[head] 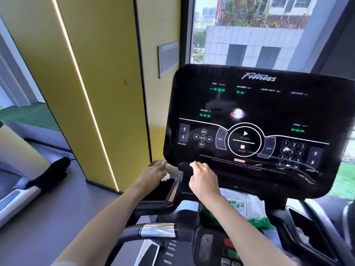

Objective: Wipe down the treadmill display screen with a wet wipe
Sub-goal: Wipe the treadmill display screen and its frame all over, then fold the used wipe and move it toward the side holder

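Wipe poised beside live keys
The left hand pinches the wet wipe just left of the display screen; the right hand curls below it, grip unclear. A careless swipe might hit START.

A green-and-white wet wipe pack lies on the treadmill's black console tray

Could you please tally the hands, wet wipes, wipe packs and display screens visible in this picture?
hands: 2, left hand and right hand
wet wipe: 1
wipe pack: 1
display screen: 1
Total: 5
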`<action>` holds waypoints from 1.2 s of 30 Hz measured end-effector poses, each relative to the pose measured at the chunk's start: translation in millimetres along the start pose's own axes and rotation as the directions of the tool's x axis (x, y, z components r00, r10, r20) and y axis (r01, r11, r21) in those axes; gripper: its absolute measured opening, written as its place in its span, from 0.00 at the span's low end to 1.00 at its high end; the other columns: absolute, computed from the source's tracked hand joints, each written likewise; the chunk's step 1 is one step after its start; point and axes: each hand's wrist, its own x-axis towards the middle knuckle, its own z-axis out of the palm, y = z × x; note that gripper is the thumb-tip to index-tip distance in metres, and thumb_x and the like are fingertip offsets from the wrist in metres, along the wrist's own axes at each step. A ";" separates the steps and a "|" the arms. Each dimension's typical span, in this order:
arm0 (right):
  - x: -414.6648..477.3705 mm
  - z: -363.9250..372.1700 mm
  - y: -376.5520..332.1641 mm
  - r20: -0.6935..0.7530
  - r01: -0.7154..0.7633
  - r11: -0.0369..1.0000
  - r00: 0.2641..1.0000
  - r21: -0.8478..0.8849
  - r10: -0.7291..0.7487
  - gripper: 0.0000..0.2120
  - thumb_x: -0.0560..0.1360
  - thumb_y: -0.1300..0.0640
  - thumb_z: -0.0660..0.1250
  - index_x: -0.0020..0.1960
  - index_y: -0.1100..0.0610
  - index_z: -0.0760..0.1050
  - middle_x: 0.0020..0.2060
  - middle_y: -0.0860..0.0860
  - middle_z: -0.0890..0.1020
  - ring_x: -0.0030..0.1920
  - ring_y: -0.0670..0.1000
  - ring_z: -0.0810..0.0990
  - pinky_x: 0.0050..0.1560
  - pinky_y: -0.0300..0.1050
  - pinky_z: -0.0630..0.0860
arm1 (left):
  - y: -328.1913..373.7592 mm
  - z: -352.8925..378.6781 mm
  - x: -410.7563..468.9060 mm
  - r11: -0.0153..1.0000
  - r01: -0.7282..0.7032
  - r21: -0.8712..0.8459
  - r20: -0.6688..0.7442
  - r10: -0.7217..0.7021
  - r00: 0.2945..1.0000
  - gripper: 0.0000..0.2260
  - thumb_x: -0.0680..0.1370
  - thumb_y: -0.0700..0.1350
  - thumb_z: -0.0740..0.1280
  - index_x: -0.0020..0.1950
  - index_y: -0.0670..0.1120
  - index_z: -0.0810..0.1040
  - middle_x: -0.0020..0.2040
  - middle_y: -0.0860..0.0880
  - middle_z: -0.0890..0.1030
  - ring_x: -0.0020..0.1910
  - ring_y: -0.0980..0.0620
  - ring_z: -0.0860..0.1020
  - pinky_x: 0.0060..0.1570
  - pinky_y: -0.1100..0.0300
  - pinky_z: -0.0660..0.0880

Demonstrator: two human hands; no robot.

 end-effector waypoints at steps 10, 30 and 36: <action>-0.8 -10.9 14.7 0.172 0.131 0.991 0.976 0.037 -0.135 0.25 0.71 0.68 0.57 0.68 0.62 0.65 0.71 0.57 0.66 0.72 0.53 0.61 0.66 0.47 0.67 | 40.5 -42.5 63.4 0.939 0.304 -0.159 -0.362 -0.342 0.867 0.15 0.63 0.23 0.68 0.44 0.39 0.80 0.41 0.43 0.78 0.39 0.44 0.75 0.22 0.61 0.68; 15.9 -43.1 24.4 0.365 0.131 0.990 0.921 0.046 -0.139 0.18 0.72 0.62 0.60 0.62 0.56 0.71 0.60 0.58 0.76 0.60 0.58 0.74 0.58 0.49 0.72 | 39.0 -75.5 14.0 0.592 0.660 -0.463 0.320 -0.582 0.747 0.16 0.70 0.30 0.62 0.50 0.46 0.80 0.49 0.45 0.80 0.49 0.46 0.78 0.46 0.57 0.73; 9.7 -72.6 16.3 0.293 0.010 0.950 0.950 0.312 -0.107 0.15 0.70 0.56 0.69 0.56 0.56 0.75 0.55 0.55 0.76 0.58 0.54 0.71 0.59 0.49 0.69 | 67.3 -116.9 44.8 0.608 0.486 -0.627 0.397 -0.287 0.872 0.16 0.72 0.28 0.64 0.56 0.42 0.76 0.43 0.48 0.76 0.41 0.54 0.73 0.38 0.69 0.70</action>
